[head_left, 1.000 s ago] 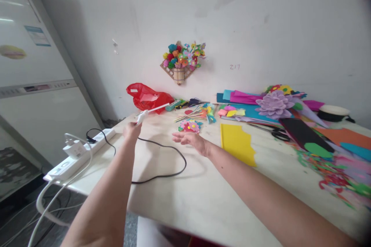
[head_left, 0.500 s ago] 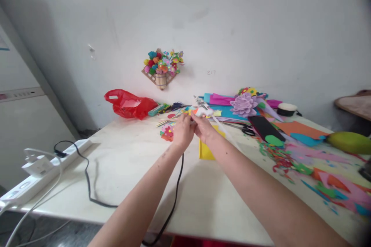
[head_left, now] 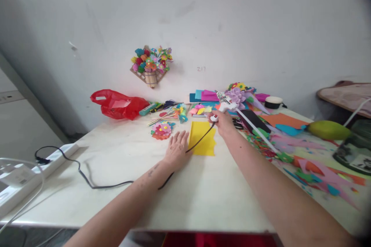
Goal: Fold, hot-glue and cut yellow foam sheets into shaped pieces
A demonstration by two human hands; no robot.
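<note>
My right hand (head_left: 223, 122) is closed round a white glue gun (head_left: 224, 105) and holds it above the table by the coloured paper. From the gun a long white glue stick (head_left: 255, 129) slants down to the right. The gun's black cord (head_left: 95, 184) runs under my left hand and off to a white power strip (head_left: 34, 168) at the left edge. My left hand (head_left: 176, 149) lies flat and open on the table, fingers spread, touching the left edge of a yellow foam sheet (head_left: 203, 142). A small foam flower piece (head_left: 161, 129) lies just beyond that hand.
A red plastic bag (head_left: 118, 104) sits at the back left, a paper flower basket (head_left: 150, 63) hangs on the wall. Stacked coloured sheets with a purple paper flower (head_left: 235, 96), black scissors (head_left: 237, 122), a dark sheet (head_left: 253, 120) and paper scraps (head_left: 313, 166) cover the right side.
The glue gun passed from my left hand to my right hand and moved right across the table. My left hand let go and dropped flat beside the yellow sheet. The view swung right.
</note>
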